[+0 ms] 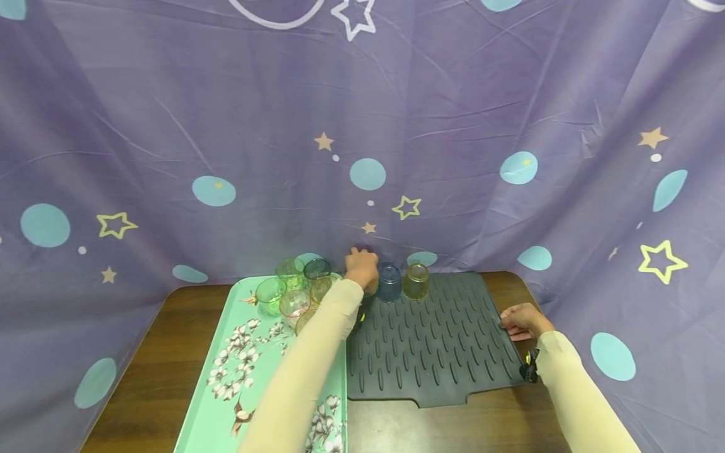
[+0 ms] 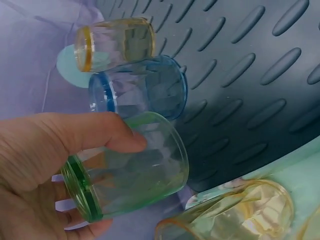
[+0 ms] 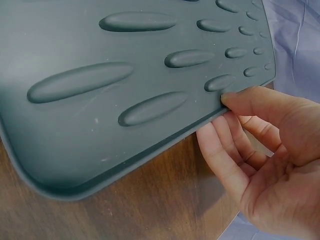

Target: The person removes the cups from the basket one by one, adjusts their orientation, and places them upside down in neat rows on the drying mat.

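With left hand curled round a green glass, right hand pinching mat, could topple blue glass by tugging or bumping. Hard to judge clearance.

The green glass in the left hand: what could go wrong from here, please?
The green glass might knock the blue glass, because they are very close together. The right hand holds the edge of the dark mat; a pull could shift the blue glass and yellow glass there. The left sleeve crosses above the tray, near other glasses, and may brush them.
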Demonstrator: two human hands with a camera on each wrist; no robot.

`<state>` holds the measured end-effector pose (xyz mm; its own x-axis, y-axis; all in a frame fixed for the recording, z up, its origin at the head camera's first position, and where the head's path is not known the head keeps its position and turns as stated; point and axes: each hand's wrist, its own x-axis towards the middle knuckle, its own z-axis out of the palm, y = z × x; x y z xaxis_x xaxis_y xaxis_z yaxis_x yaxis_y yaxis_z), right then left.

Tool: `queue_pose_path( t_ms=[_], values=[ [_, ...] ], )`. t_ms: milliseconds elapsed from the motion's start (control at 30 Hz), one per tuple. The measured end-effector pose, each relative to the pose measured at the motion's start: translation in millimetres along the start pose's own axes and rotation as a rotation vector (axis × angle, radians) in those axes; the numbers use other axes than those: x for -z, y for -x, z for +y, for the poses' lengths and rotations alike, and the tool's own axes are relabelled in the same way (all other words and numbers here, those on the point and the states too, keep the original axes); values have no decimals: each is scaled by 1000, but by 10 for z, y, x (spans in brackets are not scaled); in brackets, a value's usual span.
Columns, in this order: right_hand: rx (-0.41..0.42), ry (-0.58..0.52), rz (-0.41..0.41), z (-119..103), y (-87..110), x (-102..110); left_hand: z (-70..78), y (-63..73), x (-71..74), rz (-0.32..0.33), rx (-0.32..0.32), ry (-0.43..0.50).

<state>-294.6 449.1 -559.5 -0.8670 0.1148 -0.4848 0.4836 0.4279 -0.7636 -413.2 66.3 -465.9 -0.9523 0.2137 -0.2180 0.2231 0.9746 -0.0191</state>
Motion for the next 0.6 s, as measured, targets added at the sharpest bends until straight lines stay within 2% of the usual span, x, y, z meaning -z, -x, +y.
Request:
queue_pose_path(
  t_ms=[100,167,333,433,600],
  values=[
    [-4,-2,-4,-19,15,-4,15,-11,-36,-7,13,-6],
    [-6,0,-6,-30,26,-3,12,-98,-104,-3,18,-13],
    [-5,7,-12,-37,24,8,7,-166,-174,0,8,-32],
    [-6,7,-5,-32,11,11,0,-109,-179,10,0,-20],
    [-5,13,0,-11,-9,13,-29,-136,-284,43,-5,37]
  ],
)
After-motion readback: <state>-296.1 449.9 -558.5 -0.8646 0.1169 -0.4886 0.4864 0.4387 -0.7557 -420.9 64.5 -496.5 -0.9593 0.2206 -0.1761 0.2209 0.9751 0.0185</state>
